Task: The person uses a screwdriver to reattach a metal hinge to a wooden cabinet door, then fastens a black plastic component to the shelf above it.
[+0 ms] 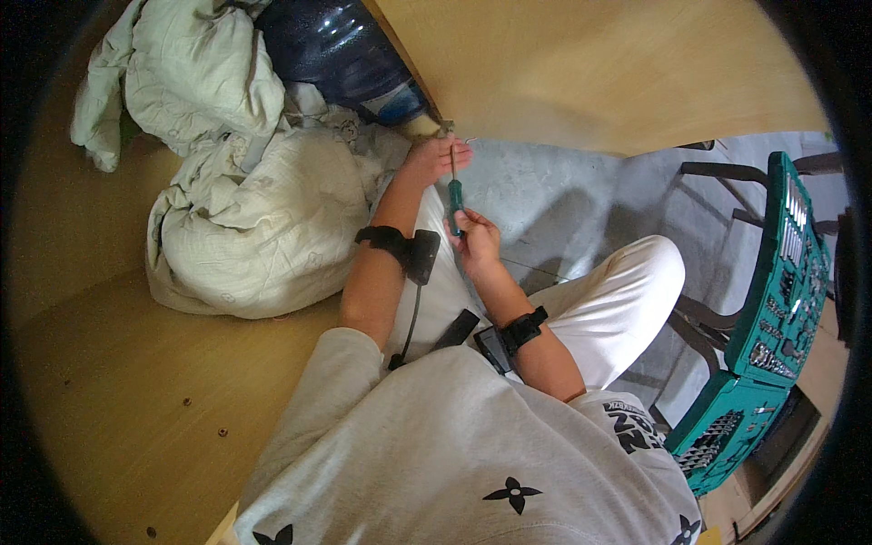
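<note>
Right of the gripping right hand (pixel 476 240), soft shadows fell on the floor (pixel 595 186); glare flecked the dark bottle (pixel 331 50) beyond-left; black vignetting ringed the fisheye field.

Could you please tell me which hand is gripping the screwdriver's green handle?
The right hand grips the screwdriver's green handle; the left hand is farther forward, by the metal shaft.

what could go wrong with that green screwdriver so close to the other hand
The screwdriver in the right hand has its shaft running right by the left hand, so a slip might jab it. The left hand is also near the corner of the wooden panel; if that shifted, it might get pinched.
</note>
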{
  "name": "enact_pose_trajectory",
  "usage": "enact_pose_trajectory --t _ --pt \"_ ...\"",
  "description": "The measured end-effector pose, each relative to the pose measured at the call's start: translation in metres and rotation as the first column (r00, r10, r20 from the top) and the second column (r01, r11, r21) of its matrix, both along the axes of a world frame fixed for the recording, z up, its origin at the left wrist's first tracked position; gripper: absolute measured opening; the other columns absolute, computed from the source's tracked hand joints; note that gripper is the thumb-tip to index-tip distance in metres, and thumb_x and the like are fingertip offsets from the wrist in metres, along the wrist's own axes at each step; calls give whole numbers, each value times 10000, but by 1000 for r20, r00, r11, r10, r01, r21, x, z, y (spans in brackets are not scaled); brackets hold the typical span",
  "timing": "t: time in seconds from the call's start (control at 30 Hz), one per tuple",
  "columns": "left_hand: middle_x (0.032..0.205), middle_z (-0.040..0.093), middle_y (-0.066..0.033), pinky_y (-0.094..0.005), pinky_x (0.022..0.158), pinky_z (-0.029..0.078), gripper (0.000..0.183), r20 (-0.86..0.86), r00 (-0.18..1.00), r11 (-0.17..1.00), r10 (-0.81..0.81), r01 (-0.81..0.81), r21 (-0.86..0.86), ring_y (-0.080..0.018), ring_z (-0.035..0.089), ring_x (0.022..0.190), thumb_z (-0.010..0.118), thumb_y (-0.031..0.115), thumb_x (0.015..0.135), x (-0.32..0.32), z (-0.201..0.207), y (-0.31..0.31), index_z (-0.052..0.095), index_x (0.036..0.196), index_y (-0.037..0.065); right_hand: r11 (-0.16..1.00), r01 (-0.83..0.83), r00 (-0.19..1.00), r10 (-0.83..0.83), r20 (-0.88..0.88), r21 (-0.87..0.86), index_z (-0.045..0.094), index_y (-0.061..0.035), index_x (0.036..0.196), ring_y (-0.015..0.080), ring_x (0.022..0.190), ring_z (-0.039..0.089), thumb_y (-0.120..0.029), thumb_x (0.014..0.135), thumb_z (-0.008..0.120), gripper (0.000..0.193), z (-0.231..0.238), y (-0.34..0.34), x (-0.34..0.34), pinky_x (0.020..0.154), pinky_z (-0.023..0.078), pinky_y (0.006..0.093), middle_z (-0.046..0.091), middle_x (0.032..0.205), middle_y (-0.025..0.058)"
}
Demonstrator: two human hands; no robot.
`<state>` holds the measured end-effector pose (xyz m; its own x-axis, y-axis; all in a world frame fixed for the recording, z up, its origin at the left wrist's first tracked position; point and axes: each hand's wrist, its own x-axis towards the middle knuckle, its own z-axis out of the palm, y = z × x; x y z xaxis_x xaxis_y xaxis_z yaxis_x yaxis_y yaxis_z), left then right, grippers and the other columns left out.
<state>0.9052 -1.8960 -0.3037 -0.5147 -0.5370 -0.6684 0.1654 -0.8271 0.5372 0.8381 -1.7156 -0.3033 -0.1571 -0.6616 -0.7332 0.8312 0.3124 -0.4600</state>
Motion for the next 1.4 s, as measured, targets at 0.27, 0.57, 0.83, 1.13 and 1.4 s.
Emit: enact_pose_trajectory --t 0.27,0.57,0.83,1.13,1.4 --pt "1130 536 -243 -469 922 467 232 97 983 986 -154 159 -46 -355 564 1050 476 101 915 8 -3 -2 434 1090 -44 958 286 849 -238 472 -33 488 40 1025 226 887 562 -68 910 502 159 7 2 18 801 506 296 549 1045 165" --pt "999 595 -251 -465 782 537 231 67 981 983 -181 183 -21 -366 628 892 545 84 874 -4 -3 3 490 1023 -84 929 359 531 -126 838 -89 467 -1 1007 237 825 569 -87 928 476 117 -38 21 12 668 552 240 516 993 223" --pt "1024 598 -243 -454 811 532 239 318 919 955 -232 277 -103 -348 629 902 550 68 864 -2 -5 4 513 1040 -88 956 280 926 -294 235 89 487 -16 1007 210 778 572 -132 951 429 141 -31 17 35 657 547 230 549 987 183" --pt "941 589 -293 -500 736 541 238 90 984 970 -153 167 -179 -424 629 851 546 39 827 10 -4 7 491 990 -125 910 395 803 -409 433 126 494 49 976 220 894 554 -35 905 493 110 10 10 22 810 529 267 534 993 141" --pt "894 602 -294 -458 657 568 210 350 929 948 -120 212 -237 -392 651 746 555 23 831 2 8 9 509 950 -143 871 446 812 -491 317 207 482 37 1003 224 801 572 -61 920 469 129 12 9 33 754 538 260 550 930 138"
